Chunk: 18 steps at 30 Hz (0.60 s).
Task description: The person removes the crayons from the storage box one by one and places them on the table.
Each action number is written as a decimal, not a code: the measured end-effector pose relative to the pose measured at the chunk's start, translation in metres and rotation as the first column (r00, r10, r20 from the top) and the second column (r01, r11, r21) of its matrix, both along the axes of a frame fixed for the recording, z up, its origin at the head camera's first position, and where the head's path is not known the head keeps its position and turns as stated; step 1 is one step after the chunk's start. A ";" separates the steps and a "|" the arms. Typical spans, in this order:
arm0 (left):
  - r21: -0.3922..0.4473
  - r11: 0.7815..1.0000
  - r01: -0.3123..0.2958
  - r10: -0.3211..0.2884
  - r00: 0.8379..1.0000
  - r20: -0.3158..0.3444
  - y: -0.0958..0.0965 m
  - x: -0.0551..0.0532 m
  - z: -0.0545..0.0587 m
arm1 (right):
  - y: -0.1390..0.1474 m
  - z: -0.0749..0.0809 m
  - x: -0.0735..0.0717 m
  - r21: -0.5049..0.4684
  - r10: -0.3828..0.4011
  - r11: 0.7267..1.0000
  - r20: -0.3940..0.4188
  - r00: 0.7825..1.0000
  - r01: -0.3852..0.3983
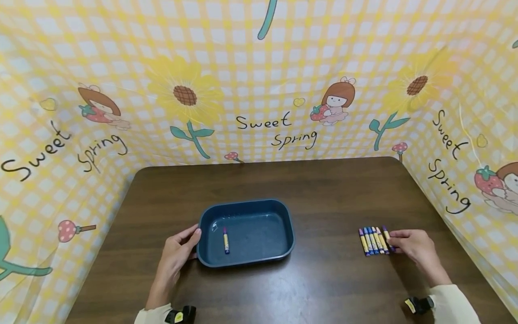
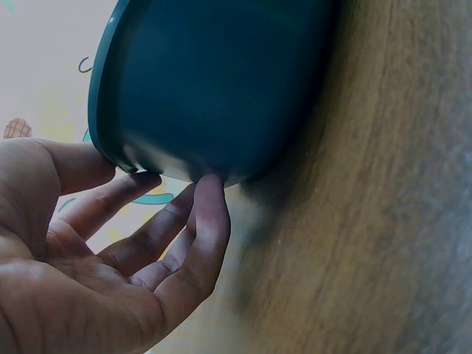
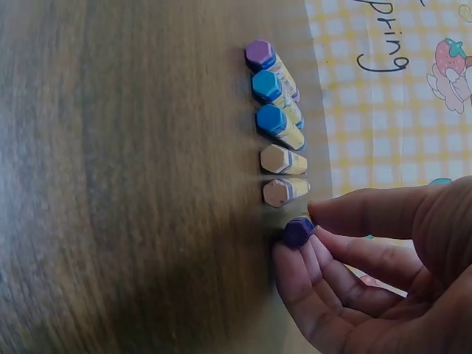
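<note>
A dark blue rectangular tray (image 1: 259,262) stands on the table, and one purple-tipped crayon (image 1: 225,240) lies inside it towards the left. At the tray's left end, my left hand (image 1: 178,252) grips it with the thumb at the rim; the left wrist view has the fingertips against the outer wall (image 2: 214,81). My right hand (image 1: 414,247) pinches a dark purple crayon (image 3: 298,231) between thumb and fingers. That crayon is at the right end of a row of crayons (image 1: 373,240), slightly apart from the others.
In the right wrist view the row shows a purple crayon (image 3: 259,56), blue ones and two tan ones (image 3: 276,158) side by side. The brown wooden table (image 1: 323,193) is bordered at the back and sides by a yellow checked cloth (image 1: 259,81).
</note>
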<state>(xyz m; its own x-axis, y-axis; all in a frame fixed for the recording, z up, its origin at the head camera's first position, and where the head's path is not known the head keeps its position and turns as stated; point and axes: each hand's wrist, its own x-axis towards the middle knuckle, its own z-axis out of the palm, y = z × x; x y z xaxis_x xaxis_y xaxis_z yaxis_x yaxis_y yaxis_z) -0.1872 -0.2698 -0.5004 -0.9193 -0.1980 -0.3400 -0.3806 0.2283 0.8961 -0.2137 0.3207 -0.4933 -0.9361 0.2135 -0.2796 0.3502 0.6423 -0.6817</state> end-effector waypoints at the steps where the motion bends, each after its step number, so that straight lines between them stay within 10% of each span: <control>1: 0.008 1.000 0.002 -0.002 1.000 0.003 0.002 -0.002 0.000 | 0.001 0.000 0.002 0.004 -0.006 1.000 -0.006 1.000 0.006; 18: 0.014 1.000 -0.028 0.028 1.000 0.005 0.005 -0.004 -0.001 | -0.003 0.000 0.003 0.131 0.016 0.991 -0.035 0.999 -0.011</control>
